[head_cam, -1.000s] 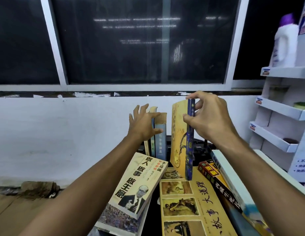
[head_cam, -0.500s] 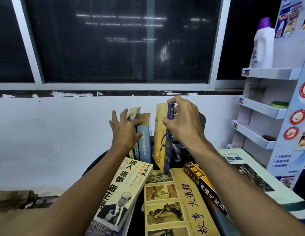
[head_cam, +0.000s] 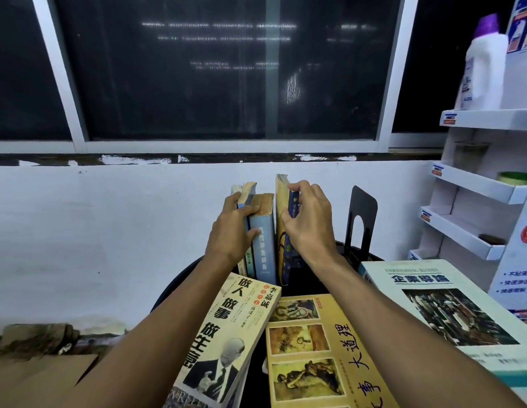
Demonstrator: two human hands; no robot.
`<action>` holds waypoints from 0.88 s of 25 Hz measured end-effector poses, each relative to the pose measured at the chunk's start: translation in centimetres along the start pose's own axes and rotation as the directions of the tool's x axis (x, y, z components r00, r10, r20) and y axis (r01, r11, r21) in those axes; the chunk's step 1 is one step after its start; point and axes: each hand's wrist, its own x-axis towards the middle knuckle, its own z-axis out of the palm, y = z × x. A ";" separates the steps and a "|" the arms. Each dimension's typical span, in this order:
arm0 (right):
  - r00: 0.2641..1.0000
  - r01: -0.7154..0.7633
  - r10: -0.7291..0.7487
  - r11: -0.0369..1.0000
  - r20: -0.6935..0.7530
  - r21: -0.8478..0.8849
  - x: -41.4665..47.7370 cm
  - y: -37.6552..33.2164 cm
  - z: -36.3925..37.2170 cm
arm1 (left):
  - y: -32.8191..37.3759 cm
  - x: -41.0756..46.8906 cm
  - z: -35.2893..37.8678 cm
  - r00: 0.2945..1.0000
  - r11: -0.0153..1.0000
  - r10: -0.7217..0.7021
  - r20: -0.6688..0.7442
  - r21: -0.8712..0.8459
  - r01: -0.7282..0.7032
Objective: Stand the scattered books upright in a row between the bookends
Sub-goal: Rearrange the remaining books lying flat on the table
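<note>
Three books stand upright at the back of a round black table (head_cam: 174, 285); the nearest has a pale blue spine (head_cam: 263, 245). My left hand (head_cam: 231, 234) rests against their left side and tops, thumb on the blue spine. Just right of them stands a yellow book with a dark blue spine (head_cam: 281, 231), and my right hand (head_cam: 308, 222) grips its top. A black metal bookend (head_cam: 361, 219) stands to the right, with a gap between it and the yellow book. Lying flat nearer me are a cream book with a man's portrait (head_cam: 227, 334), a yellow picture book (head_cam: 312, 348) and a white book (head_cam: 450, 301).
A white wall (head_cam: 109, 231) and dark window (head_cam: 197, 69) rise behind the table. A white cardboard display shelf (head_cam: 477, 187) stands at the right with a white bottle (head_cam: 483, 63) on top. Brown cardboard (head_cam: 35, 378) lies at the lower left.
My right hand has brought the yellow book down and back until it stands against the row. My left hand has closed in on the standing books. The bookend has come into view.
</note>
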 end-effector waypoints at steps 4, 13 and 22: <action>1.000 -0.018 0.018 0.999 -0.003 0.051 -0.6 1.5 2.2 | -0.2 -0.1 0.2 1.000 1.000 0.013 -0.015 -0.006 -0.014; 0.999 -0.036 0.034 0.990 0.014 0.136 -1.2 3.4 3.8 | -0.2 0.0 0.6 0.999 0.999 0.040 -0.028 -0.015 -0.041; 0.994 -0.024 0.002 0.980 0.113 0.197 -0.7 3.7 2.1 | -0.1 0.1 0.7 0.999 0.999 0.034 -0.027 -0.005 -0.034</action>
